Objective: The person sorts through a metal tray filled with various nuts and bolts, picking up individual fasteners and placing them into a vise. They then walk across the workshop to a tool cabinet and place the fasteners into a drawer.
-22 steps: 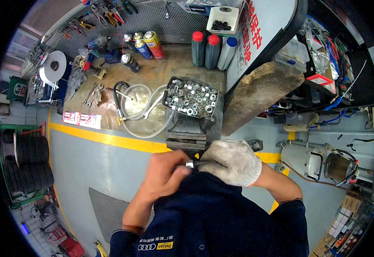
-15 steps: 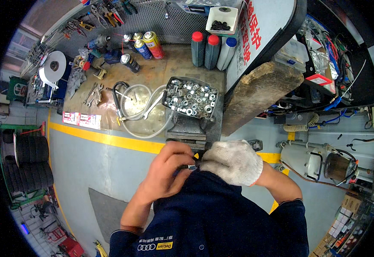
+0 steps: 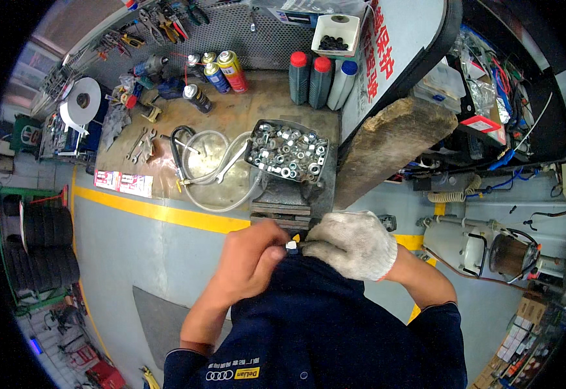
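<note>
My bare left hand [image 3: 254, 259] is closed in front of my chest, thumb and fingers pinched at a small shiny metal piece [image 3: 291, 246]. It looks like a nut or a bolt head, but is too small to tell. My right hand [image 3: 354, 245], in a white knit glove with dirty fingertips, is closed right beside it. Whatever its fingers hold is hidden. Just beyond both hands are the dark jaws of a bench vise [image 3: 281, 211]. Above the vise stands a black tray [image 3: 249, 155] full of loose metal nuts and bolts [image 3: 289, 149].
On the workbench [image 3: 231, 117] lie a coiled clear hose [image 3: 198, 205] and wrenches [image 3: 137, 146] to the left. Spray cans [image 3: 233, 70] and bottles [image 3: 320, 81] stand at the back. A thick wooden block [image 3: 393, 142] rises on the right.
My left fingers have curled in and the hand has shifted slightly. The small metal piece has turned and sits a little higher. My gloved right hand has hardly moved.
</note>
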A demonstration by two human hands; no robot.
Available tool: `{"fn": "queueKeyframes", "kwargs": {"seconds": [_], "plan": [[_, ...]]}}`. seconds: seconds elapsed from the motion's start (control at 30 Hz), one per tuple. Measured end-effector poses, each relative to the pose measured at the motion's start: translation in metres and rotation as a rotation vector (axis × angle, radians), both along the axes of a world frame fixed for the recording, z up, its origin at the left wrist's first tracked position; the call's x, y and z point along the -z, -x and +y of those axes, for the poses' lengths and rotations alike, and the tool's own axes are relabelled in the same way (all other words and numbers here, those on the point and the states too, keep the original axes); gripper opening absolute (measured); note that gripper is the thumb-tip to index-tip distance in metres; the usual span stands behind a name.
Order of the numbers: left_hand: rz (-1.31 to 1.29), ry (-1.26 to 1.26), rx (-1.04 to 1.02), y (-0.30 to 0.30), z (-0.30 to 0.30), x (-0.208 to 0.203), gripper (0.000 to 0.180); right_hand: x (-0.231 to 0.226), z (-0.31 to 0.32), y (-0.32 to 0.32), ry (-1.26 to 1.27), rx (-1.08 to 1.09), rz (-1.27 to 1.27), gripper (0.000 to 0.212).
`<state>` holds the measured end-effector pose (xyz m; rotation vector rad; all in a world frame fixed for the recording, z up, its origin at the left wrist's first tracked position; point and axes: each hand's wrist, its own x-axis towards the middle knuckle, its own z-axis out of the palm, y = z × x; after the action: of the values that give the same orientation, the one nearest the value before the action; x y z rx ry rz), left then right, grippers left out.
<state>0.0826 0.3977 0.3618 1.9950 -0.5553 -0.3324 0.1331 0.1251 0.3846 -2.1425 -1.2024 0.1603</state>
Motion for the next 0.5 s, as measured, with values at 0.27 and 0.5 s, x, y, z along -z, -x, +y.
{"fn": "queueKeyframes", "kwargs": {"seconds": [0.27,0.5], "plan": [[0.076,0.041,-0.180,-0.005,-0.017,-0.024,0.025,0.000,0.001,-0.002,-0.028,-0.001,0.016,0.019],[-0.162,0.182,-0.265,-0.009,-0.026,-0.022,0.040,-0.001,0.001,-0.004,-0.036,0.012,0.001,0.020]]}}
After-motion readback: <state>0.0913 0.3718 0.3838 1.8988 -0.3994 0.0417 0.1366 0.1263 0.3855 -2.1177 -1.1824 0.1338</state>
